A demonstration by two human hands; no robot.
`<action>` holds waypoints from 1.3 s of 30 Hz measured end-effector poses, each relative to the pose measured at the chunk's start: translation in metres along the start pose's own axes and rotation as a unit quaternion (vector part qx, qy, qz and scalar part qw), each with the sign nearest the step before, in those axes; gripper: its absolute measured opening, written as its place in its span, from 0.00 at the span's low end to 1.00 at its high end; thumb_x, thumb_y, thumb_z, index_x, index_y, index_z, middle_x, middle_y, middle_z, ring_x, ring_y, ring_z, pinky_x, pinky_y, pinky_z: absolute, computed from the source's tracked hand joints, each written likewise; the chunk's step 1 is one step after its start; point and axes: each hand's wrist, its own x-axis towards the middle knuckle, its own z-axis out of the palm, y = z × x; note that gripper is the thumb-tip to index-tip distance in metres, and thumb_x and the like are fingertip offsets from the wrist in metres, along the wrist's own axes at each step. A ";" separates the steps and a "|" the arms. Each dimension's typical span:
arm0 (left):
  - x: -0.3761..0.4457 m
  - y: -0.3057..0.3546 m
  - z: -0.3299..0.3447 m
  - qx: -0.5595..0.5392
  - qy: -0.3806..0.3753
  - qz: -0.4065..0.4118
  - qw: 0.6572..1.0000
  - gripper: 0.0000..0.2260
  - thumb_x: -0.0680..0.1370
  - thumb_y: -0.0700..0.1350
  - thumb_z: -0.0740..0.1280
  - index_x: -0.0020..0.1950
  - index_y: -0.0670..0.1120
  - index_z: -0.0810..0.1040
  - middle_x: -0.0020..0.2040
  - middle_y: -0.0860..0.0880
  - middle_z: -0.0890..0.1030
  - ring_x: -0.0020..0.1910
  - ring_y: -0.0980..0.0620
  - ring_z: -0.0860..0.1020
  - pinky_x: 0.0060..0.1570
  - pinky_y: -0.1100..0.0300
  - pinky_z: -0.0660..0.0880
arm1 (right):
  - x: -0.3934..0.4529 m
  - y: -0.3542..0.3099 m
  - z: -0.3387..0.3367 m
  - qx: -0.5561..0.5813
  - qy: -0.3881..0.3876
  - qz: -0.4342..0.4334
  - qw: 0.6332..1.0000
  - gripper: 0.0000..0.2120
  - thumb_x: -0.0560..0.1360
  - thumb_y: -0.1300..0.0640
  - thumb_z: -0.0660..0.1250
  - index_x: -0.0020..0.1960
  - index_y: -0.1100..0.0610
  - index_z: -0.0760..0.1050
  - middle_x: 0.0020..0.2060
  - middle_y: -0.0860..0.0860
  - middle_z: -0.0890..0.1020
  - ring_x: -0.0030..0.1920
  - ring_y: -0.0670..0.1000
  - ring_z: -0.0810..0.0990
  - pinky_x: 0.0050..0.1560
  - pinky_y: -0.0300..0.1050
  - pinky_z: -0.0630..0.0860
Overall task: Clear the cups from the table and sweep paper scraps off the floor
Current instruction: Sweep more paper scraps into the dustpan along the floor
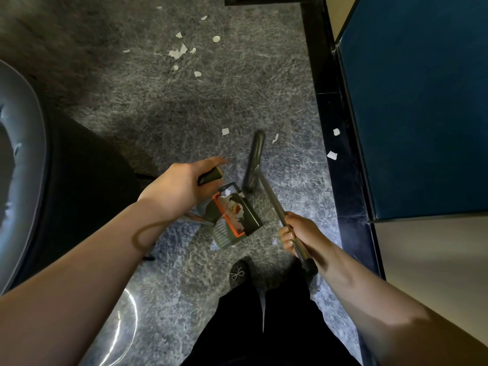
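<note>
The paper scraps (pixel 182 50) lie on the grey marbled floor (pixel 148 96), most of them in a loose group at the far side, a few (pixel 225 131) nearer, close to the broom head, and two (pixel 332 155) on the dark strip at the right, beside the blue cabinet (pixel 422 101). No cups and no worktop are in view.

The broom (pixel 269 196) is in the right hand (pixel 301 233), whose grip is closed tight around the thin shaft in its lower half. The long axis of the shaft goes from the near right, by the person's leg, up to the far left, and the dark head (pixel 254 159) points away from the person, toward the scraps. I think it is held slanted like this so that the head can reach forward and pull the scraps back.

The left hand (pixel 182 186) is closed around the dark handle (pixel 211 176) of the dustpan (pixel 235 217), with the fingers wrapped over it. The pan hangs under the hand, just left of the broom shaft. Whether it touches the floor, I cannot tell. It has some pale pieces inside. Which way its opening looks is hard to read. It seems kept close to the broom so the scraps have a short way to go.

At the far left a grey rounded object (pixel 23 154) stands, and the person's dark shoe (pixel 239 273) is near.
</note>
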 end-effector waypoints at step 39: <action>0.031 0.030 0.001 0.005 -0.086 0.047 0.995 0.20 0.78 0.55 0.67 0.68 0.70 0.69 0.54 0.58 0.79 0.45 0.65 0.77 0.44 0.67 0.71 | -0.033 0.056 -0.081 0.165 0.002 0.080 0.983 0.17 0.83 0.52 0.49 0.37 0.55 0.62 0.19 0.50 0.65 0.14 0.47 0.62 0.17 0.32 0.60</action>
